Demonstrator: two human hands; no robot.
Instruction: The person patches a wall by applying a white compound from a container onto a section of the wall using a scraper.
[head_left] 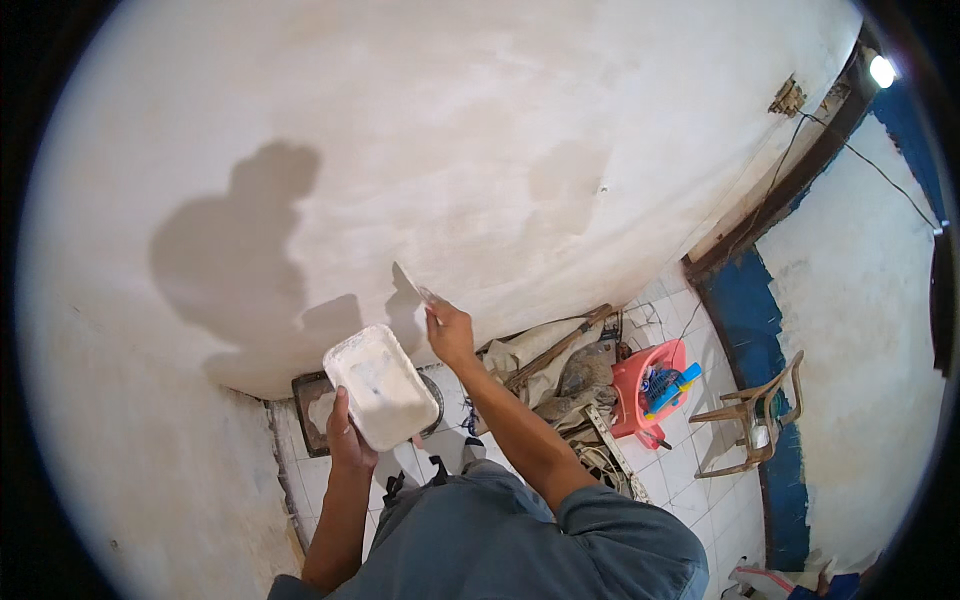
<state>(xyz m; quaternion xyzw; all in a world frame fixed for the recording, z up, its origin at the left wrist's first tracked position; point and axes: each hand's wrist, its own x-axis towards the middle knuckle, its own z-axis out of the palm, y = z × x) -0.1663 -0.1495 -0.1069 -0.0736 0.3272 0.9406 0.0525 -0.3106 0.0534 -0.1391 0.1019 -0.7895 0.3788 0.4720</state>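
Observation:
My left hand grips a white rectangular plastic tray by its near left edge. Pale, smeared putty coats the inside of the tray. In my right hand, a putty knife is held with its thin blade pointing up and left toward the wall. Behind both hands rises the off-white plastered wall, which has patchy, darker areas. Shadows of me, the tray and the knife fall on it. Whether the blade touches the surface I cannot tell.
On the tiled floor to the right lie sacks and wooden pieces. Beside them is a pink tub holding a blue-and-yellow item. A brown chair stands near the blue-and-white wall. A dark square frame sits in the left corner.

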